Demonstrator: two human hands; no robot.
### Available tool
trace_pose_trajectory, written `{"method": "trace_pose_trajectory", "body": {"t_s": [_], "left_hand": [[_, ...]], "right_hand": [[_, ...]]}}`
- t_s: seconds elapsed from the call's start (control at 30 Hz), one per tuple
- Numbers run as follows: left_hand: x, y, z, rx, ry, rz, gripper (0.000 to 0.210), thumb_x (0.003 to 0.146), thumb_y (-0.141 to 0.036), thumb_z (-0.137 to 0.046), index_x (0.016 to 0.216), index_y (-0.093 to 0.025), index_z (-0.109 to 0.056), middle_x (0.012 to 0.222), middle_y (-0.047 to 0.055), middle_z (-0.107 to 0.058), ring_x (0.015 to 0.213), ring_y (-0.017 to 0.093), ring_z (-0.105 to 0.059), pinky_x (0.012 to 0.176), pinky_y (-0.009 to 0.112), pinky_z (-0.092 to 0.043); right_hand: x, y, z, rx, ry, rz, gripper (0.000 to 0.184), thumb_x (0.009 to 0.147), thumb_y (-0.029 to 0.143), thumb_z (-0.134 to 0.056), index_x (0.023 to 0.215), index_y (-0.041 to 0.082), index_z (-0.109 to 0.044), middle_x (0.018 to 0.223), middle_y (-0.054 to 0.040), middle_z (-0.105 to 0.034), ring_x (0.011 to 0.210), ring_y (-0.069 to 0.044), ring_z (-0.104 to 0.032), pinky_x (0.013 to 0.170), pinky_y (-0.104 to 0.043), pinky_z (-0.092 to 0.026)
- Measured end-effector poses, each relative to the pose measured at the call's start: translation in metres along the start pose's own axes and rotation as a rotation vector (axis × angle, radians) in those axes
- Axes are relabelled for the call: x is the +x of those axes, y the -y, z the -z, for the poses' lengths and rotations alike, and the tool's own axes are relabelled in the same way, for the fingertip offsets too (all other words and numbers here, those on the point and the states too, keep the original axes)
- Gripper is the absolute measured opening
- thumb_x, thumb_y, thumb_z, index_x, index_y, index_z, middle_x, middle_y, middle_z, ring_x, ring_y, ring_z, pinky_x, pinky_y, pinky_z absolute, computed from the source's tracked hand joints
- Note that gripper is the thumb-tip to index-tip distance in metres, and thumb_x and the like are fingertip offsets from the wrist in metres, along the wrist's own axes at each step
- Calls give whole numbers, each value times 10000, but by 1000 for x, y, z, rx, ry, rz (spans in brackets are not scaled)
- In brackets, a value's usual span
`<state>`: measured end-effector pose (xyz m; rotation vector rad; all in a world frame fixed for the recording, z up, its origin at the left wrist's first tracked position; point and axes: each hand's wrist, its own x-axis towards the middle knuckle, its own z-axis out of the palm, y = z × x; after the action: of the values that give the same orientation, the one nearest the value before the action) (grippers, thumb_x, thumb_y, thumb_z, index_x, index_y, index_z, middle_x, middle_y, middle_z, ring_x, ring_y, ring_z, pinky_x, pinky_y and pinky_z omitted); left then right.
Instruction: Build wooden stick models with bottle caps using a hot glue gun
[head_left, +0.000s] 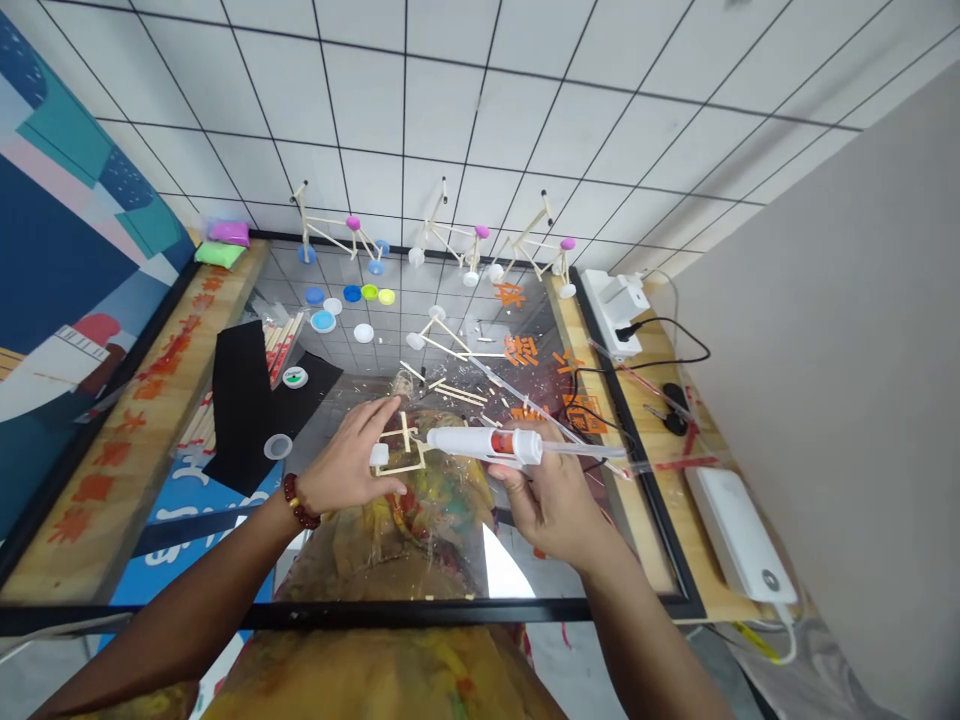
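Note:
My right hand [559, 500] is closed round a white glue gun [472, 443] with an orange part in its body and a clear glue stick out of its rear. The gun's tip is at the right side of a small frame of wooden sticks [401, 468] on the glass tabletop. My left hand [349, 460], with a beaded bracelet, reaches round the frame's left side, thumb and fingers apart. Between them a white piece [379, 455] sits at the frame's left edge. Whether my fingertips touch the frame cannot be made out.
Stick models with coloured caps [450, 235] stand along the back. Loose sticks [459, 393] and scraps lie beyond my hands. Coloured lids [352, 293], black sheets [244, 400] and bundled chopsticks [281, 345] are left. A power strip [611, 310], black cable and white power bank [739, 535] are right.

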<state>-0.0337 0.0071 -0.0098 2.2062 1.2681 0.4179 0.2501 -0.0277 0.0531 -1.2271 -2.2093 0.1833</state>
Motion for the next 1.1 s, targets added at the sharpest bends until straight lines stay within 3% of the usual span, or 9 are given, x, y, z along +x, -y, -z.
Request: {"method": "trace_pose_trajectory", "body": {"t_s": [0.47,0.93,1.1], "left_hand": [[0,-2,1,5,-3,10,1136,712,-590,-805,1585,-216,-182,1559,210,-350,1433,418,-349,1165,595,-334],[-1,0,0,4,0,18,1126,725,-581,-799,1584,-216,-169,1576,198,-329,1456,392,-323,1192,575,-308],[-1,1,-1,-6,-11,11,1135,716,-572,-812,1586,-224,-171,1573,197,-334,1452,392,-331,1192,571,-313]], "right_hand": [[1,0,-11,10,-72,-16,216,991,325,-450,1171,210,-475,1089,-138,-638,953,-294,-635,787,-469,-544],[-6,2,-9,14,-17,-9,244,1011,335,-429,1202,196,-487,1114,-139,-655,949,-288,-635,816,-475,-525],[-27,-4,-5,241,-47,-202,224,992,343,-505,1158,202,-557,1042,-107,-682,936,-268,-662,816,-436,-545]]}}
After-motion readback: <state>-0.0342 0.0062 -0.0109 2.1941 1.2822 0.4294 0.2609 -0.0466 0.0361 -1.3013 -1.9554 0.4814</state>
